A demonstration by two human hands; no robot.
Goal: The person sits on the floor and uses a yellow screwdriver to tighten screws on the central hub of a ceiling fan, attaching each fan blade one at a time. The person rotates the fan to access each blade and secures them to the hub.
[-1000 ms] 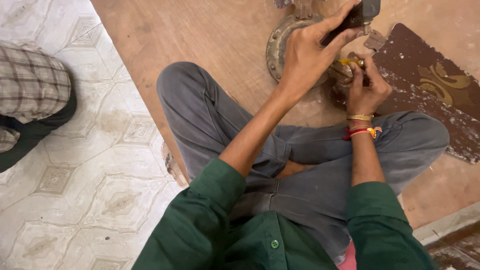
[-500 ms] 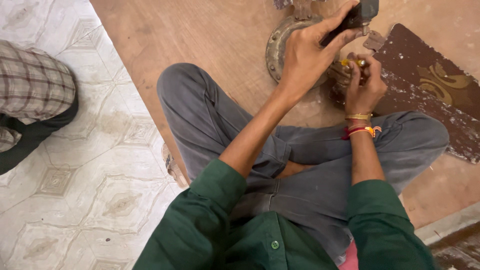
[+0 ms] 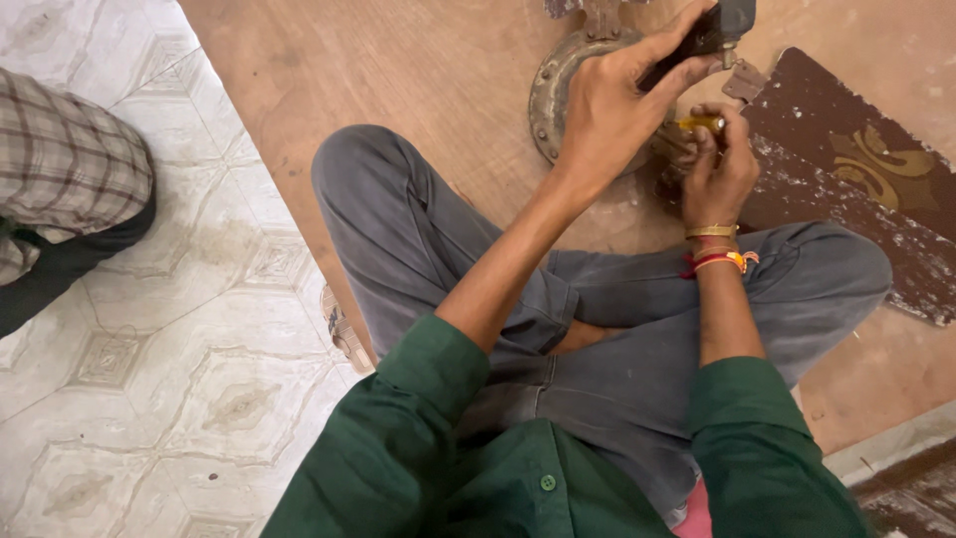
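Note:
I sit cross-legged on a brown board. My left hand [image 3: 612,105] is raised over a round rusty metal part [image 3: 550,95] and grips a dark hammer-like tool [image 3: 715,28] by its handle. Just to its right, my right hand [image 3: 719,169] is closed around a small yellow-handled tool [image 3: 700,124], held upright against the metal part. Bangles and a red thread sit on my right wrist. The point where the small tool meets the part is hidden by my fingers.
A dark brown patterned panel [image 3: 861,169] lies on the floor to the right. Pale patterned tiles [image 3: 149,349] cover the left side. Another person's checked-trouser leg [image 3: 65,189] rests at the far left.
My hands stay in nearly the same place; the left hand with the dark tool shifts only slightly above the metal part.

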